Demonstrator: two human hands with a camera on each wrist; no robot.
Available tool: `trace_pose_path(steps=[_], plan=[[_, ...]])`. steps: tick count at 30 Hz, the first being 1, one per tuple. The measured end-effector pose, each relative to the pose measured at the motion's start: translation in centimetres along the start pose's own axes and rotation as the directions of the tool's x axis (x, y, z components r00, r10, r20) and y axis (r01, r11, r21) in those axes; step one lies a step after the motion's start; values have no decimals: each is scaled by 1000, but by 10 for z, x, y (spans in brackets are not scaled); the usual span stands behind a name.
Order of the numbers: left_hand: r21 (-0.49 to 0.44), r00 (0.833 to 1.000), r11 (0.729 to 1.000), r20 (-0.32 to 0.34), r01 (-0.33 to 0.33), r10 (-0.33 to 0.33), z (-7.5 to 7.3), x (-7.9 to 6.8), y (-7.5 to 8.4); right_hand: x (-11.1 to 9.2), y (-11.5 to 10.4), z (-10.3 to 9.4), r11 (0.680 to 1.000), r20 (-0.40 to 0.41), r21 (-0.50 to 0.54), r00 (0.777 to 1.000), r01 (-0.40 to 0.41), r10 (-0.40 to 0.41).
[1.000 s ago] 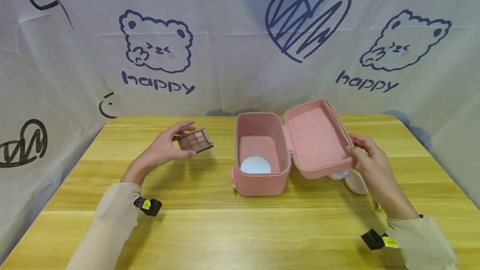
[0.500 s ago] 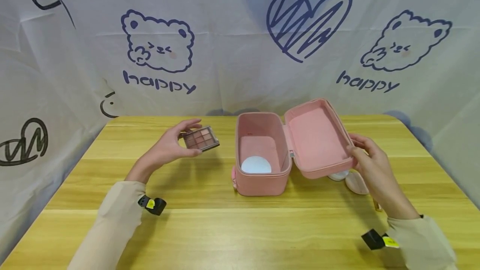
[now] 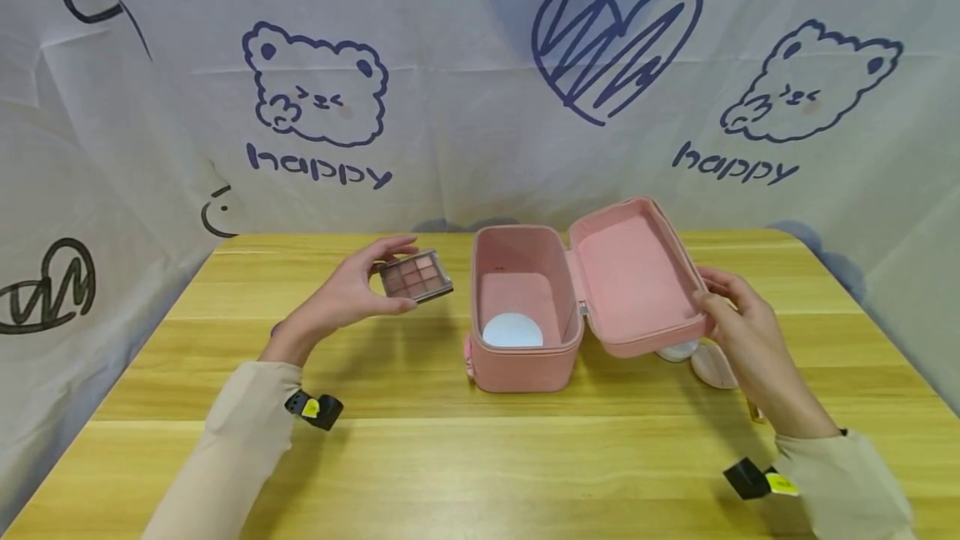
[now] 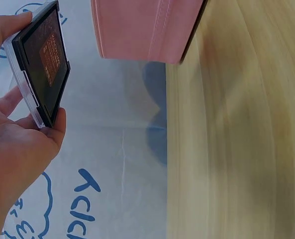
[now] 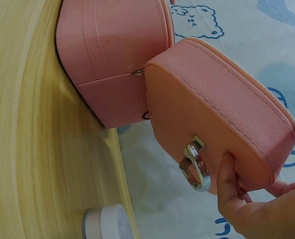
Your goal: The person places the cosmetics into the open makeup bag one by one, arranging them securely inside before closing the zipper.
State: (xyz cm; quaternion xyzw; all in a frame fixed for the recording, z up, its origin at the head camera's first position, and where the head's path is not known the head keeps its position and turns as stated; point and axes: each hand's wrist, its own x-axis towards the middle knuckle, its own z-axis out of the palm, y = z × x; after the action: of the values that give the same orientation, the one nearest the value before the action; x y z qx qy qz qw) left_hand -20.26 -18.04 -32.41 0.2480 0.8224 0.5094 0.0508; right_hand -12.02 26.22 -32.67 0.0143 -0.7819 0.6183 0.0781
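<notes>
My left hand point(image 3: 352, 290) grips an eyeshadow palette point(image 3: 415, 276) by its edges, thumb below and fingers above, raised over the table left of the pink case. Its clear lid faces up in the head view; the left wrist view shows the palette's black labelled underside point(image 4: 49, 62). The pink cosmetic case point(image 3: 525, 369) stands unzipped, a round white thing point(image 3: 512, 330) inside near its front wall. My right hand point(image 3: 742, 332) holds the outer edge of the case's lid point(image 3: 637, 277), swung out to the right. A metal handle ring point(image 5: 196, 169) hangs on the lid's outside.
Under and beside the lid lie a white round container point(image 3: 678, 351), a pale oval thing point(image 3: 712, 365) and a small gold-coloured piece point(image 3: 754, 412), partly hidden by the right arm. A printed cloth point(image 3: 465, 107) hangs behind the wooden table point(image 3: 480, 465).
My left hand has carried the eyeshadow palette to the right and slightly up, closer to the case. The right hand keeps holding the lid in the same place.
</notes>
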Motion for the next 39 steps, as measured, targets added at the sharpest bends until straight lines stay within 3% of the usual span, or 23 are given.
trace_pose_path(steps=[8, 13, 22, 32, 39], plan=[[0, 1000, 1000, 5, 5, -5, 4, 8, 10, 0, -1, 0, 999, -6, -42, 1000, -11, 11], [-8, 999, 1000, 28, -29, 29, 10, 18, 15, -2, 0, 1, 997, 2, -82, 1000, -10, 11], [-32, 998, 998, 46, -51, 52, 19, 27, 22, -1, 0, 0, 999, 1, -46, 1000, 8, -8], [-18, 995, 997, 64, -74, 75, 31, 48, 32, 0, 1, 0, 1000, -12, 25, 1000, 15, -15], [-40, 992, 994, 73, -97, 100, 42, 56, 40, 0, -1, 0, 1000, -4, -10, 1000, 12, -13]])
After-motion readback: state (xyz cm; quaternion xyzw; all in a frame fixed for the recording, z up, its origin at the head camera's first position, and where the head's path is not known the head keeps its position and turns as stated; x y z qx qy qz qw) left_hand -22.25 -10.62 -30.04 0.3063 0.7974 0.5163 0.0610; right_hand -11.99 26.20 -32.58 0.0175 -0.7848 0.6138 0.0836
